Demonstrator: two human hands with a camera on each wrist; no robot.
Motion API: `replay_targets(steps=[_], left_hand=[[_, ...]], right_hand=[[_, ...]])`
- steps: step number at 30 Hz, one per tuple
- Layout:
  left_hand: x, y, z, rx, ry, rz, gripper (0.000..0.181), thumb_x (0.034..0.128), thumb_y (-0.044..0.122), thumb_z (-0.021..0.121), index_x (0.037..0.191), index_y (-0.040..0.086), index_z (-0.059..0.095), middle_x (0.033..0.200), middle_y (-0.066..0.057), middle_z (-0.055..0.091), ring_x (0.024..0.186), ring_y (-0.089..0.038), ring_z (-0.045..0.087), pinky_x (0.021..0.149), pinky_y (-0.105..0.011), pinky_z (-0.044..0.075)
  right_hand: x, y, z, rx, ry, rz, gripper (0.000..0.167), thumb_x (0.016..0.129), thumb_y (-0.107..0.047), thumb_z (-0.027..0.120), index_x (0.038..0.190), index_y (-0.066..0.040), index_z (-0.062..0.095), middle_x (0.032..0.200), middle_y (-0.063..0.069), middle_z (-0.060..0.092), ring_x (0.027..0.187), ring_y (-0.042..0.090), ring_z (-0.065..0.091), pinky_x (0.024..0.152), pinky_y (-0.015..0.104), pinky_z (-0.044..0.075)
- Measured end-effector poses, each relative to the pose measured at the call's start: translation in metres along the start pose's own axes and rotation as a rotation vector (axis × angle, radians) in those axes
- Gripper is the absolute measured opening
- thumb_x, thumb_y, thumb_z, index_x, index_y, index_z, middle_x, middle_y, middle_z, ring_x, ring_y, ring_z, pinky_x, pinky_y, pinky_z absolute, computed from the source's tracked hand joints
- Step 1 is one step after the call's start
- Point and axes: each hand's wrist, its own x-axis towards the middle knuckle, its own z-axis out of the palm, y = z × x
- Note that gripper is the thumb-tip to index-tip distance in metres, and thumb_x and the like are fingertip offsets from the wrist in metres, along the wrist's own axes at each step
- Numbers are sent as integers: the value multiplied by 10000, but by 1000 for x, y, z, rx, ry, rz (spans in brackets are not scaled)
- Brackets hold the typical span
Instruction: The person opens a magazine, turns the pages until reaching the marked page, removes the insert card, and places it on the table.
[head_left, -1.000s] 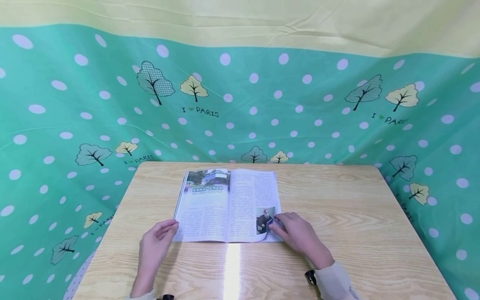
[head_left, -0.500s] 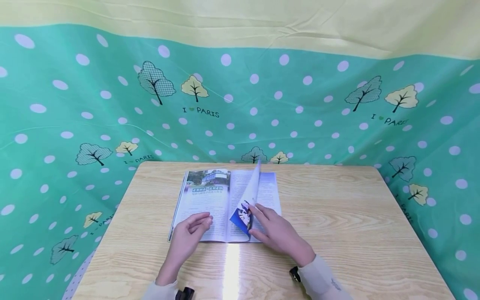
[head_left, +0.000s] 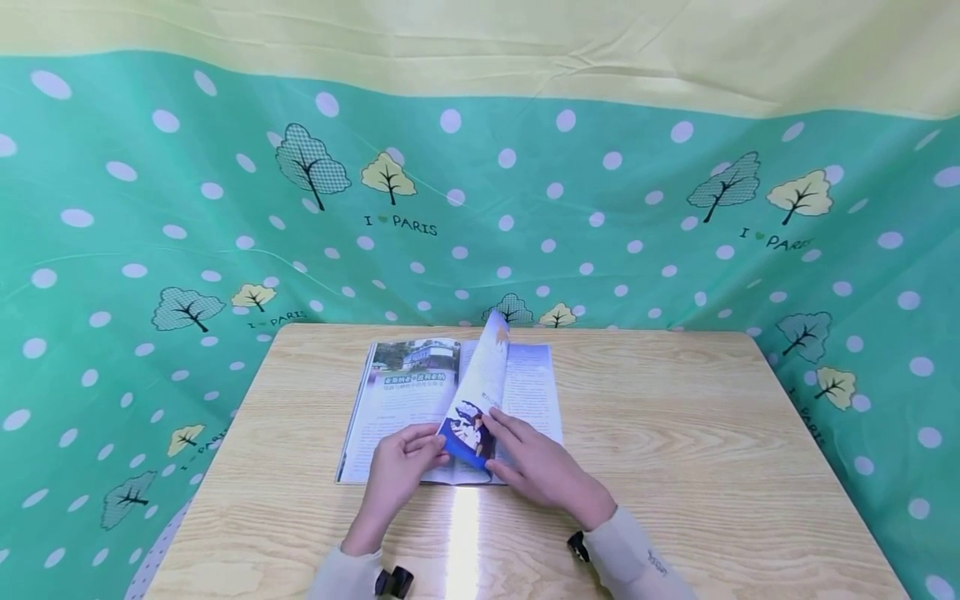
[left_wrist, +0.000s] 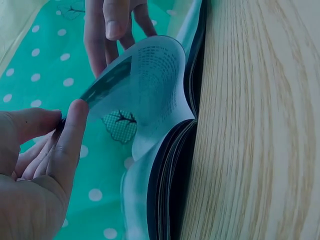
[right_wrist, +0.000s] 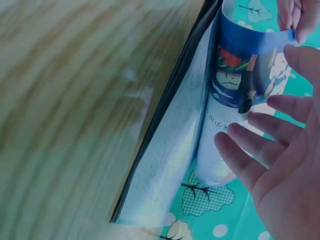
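An open magazine point(head_left: 397, 408) lies on the wooden table, its left page bearing a photo of a building. One page point(head_left: 483, 371) stands raised and curled over the spine, showing a blue-edged picture. Its near corner is pinched between thumb and fingers of my left hand point(head_left: 401, 467), as the left wrist view also shows. On the raised page's right side is my right hand point(head_left: 543, 467), fingers spread and fairly straight against or close to the sheet. In the right wrist view this hand point(right_wrist: 285, 145) grips nothing; exact contact with the page is unclear.
The light wood table point(head_left: 675, 433) extends around the magazine, with a bright light reflection in front of it. A green dotted curtain point(head_left: 630, 217) printed with trees hangs behind and along both sides.
My right hand has carried the page up from the right side and leftward over the spine. My left hand has moved right from the magazine's left edge and now pinches the page corner.
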Motion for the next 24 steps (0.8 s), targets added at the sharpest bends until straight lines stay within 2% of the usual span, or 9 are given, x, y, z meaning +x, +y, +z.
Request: replay_targets(steps=[6, 12, 19, 24], left_hand=[[2, 1, -7, 35, 54, -21, 267, 893, -7, 728, 1134, -109, 671, 947, -228, 727, 773, -314, 738, 725, -338, 632], [2, 4, -15, 35, 77, -6, 229, 866, -7, 757, 1075, -77, 697, 894, -204, 728, 790, -376, 724, 723, -355, 634], [4, 3, -9, 54, 52, -16, 254, 828, 46, 813, 1040, -57, 719, 861, -167, 736, 802, -418, 713, 697, -338, 638], [7, 3, -2, 33, 34, -14, 200, 848, 88, 808, 977, -47, 736, 822, -180, 730, 770, -396, 720, 685, -357, 641]], right_hand=[[-5, 7, -9, 47, -3, 56, 640, 1040, -409, 525, 1555, -76, 341, 1569, 130, 372, 1406, 309, 393, 1158, 456, 358], [-15, 24, -14, 34, 14, 115, 601, 1037, -397, 539, 1515, -55, 412, 1524, 132, 438, 1392, 286, 417, 1157, 428, 365], [-20, 33, -15, 44, 38, 135, 585, 1032, -401, 547, 1495, -57, 446, 1503, 132, 463, 1382, 285, 429, 1156, 434, 369], [-24, 38, -18, 43, 69, 153, 572, 1024, -381, 571, 1479, -51, 466, 1480, 145, 487, 1361, 299, 453, 1142, 444, 390]])
